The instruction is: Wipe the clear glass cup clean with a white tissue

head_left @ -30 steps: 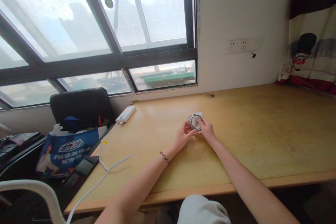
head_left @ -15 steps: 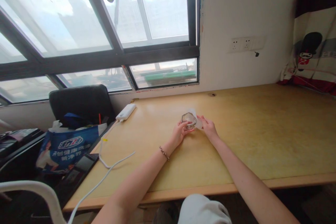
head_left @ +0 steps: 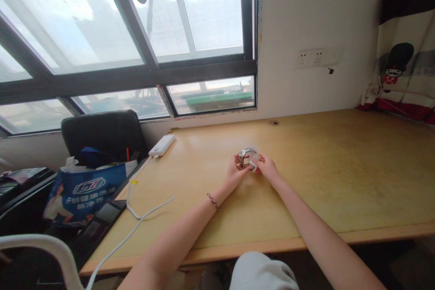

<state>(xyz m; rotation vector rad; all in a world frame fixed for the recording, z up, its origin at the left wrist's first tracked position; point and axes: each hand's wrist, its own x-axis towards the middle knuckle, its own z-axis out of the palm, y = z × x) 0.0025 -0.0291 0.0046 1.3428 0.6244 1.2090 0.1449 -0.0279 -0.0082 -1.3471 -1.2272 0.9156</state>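
Clear glass dish (head_left: 243, 158) over the table (head_left: 322, 176), between both hands; whether its base touches the wood, cannot tell. Left hand (head_left: 237, 172): grip closed round the dish's left side, thumb along the near edge. Right hand (head_left: 268, 167): grip pinching a white tissue (head_left: 253, 163) at the dish's right side. Dish roundish, no clear long axis; it lies left of the right grip, the left hand nearer, in contact.

One head-worn camera looks forward and down across the table (head_left: 340, 176), near the left hand (head_left: 235, 174) and right hand (head_left: 269, 168), its wide view reaching the window (head_left: 102, 31) at ten o'clock and curtain (head_left: 404, 72) at two.
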